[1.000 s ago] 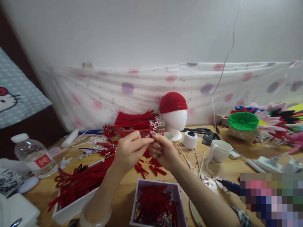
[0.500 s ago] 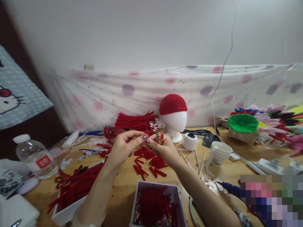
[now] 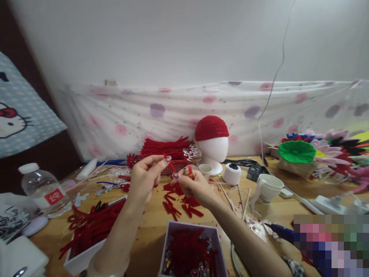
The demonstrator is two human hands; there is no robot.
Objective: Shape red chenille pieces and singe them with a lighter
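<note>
My left hand [image 3: 146, 174] pinches the upper end of a short red chenille stem [image 3: 172, 167] between thumb and finger. Close by on the right, my right hand [image 3: 196, 186] is closed around a red lighter [image 3: 188, 171], its metal top showing above the fist. The right thumb tip is at the stem's lower end; whether it touches the stem I cannot tell. Beneath the hands, cut red chenille pieces [image 3: 172, 207] lie scattered on the wooden table [image 3: 150, 231]. A box [image 3: 165, 246] in front of me holds more red pieces and shiny beads.
At left are a white tray [image 3: 83, 258] of long red stems and a water bottle [image 3: 43, 188]. Behind stands a foam head [image 3: 215, 148] with a red cap. Thread spool [image 3: 231, 175], white cup [image 3: 269, 188], glue gun [image 3: 281, 232] and power strip [image 3: 328, 204] sit at right.
My hands have moved apart; the left one shifted slightly left and up with the chenille stem, which now shows between them. The lighter in my right hand has tipped and lowered a little.
</note>
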